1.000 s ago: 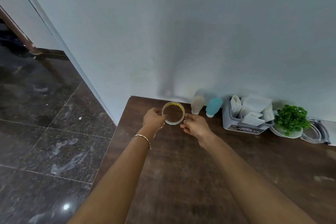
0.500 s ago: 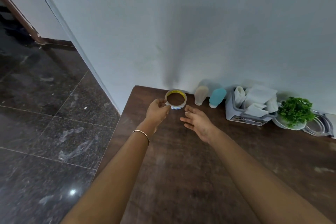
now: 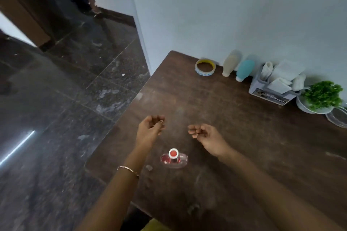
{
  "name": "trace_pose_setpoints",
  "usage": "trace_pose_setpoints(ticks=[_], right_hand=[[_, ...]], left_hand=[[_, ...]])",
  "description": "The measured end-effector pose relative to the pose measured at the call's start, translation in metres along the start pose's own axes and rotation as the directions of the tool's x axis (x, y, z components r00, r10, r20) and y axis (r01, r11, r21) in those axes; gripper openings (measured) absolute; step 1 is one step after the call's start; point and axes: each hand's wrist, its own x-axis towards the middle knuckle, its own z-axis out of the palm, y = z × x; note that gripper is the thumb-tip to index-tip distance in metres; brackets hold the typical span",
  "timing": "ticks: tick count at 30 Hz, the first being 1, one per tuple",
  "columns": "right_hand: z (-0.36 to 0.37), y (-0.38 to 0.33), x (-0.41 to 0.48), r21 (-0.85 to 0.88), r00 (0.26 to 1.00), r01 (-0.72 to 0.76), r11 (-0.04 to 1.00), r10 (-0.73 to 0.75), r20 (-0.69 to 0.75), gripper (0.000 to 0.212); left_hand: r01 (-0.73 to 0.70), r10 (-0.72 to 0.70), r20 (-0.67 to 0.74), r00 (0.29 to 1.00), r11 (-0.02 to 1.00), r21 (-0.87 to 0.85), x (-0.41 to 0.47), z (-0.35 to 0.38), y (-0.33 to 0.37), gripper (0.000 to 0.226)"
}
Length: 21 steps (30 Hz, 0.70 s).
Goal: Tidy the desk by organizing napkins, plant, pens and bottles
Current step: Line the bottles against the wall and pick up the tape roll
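A roll of tape (image 3: 205,67) lies flat at the desk's far left corner by the wall. To its right stand a cream bottle (image 3: 229,65) and a teal bottle (image 3: 244,70), then a grey holder (image 3: 266,94) stuffed with white napkins (image 3: 281,77), then a small green plant (image 3: 322,94) in a white pot. A small clear bottle with red liquid and a red cap (image 3: 173,157) stands near the front edge between my forearms. My left hand (image 3: 150,129) and my right hand (image 3: 205,135) hover above the desk, fingers loosely curled, holding nothing.
The dark wooden desk (image 3: 244,146) meets the white wall at the back. Its left edge drops to a dark tiled floor. A coiled clear cable or dish (image 3: 338,118) sits at the far right beside the plant pot.
My left hand let go of the tape roll, which now lies by the wall. Both hands drew back toward me, and the view tilted down, bringing the red-capped bottle into sight.
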Motion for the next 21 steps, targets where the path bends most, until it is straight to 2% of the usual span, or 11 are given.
trace_pose_setpoints(ticks=[5,8,10,15,21], right_hand=[[0.022,0.024,-0.042,-0.195,0.988,0.115,0.974,-0.092,0.123,0.058],[0.024,0.027,-0.056,-0.291,0.975,0.161,0.943,-0.106,0.197,0.065],[0.028,0.026,-0.061,-0.335,0.973,0.159,0.929,-0.09,0.212,0.063],[0.035,0.017,-0.062,-0.371,0.967,0.254,0.893,-0.224,0.123,0.05],[0.042,0.011,-0.06,-0.371,0.957,0.286,0.883,-0.284,0.063,0.037]], left_hand=[[0.026,-0.026,-0.134,0.991,1.0,0.002,-0.063,-0.019,-0.04,0.033],[-0.015,0.022,-0.133,0.991,0.998,0.053,-0.086,-0.019,-0.054,0.035],[-0.069,0.075,-0.077,0.994,0.994,0.082,-0.099,-0.016,-0.06,0.036],[-0.16,0.159,0.014,0.987,0.981,0.106,-0.116,-0.008,-0.056,0.047],[-0.21,0.21,0.023,0.977,0.951,0.227,-0.116,-0.008,-0.05,0.05]])
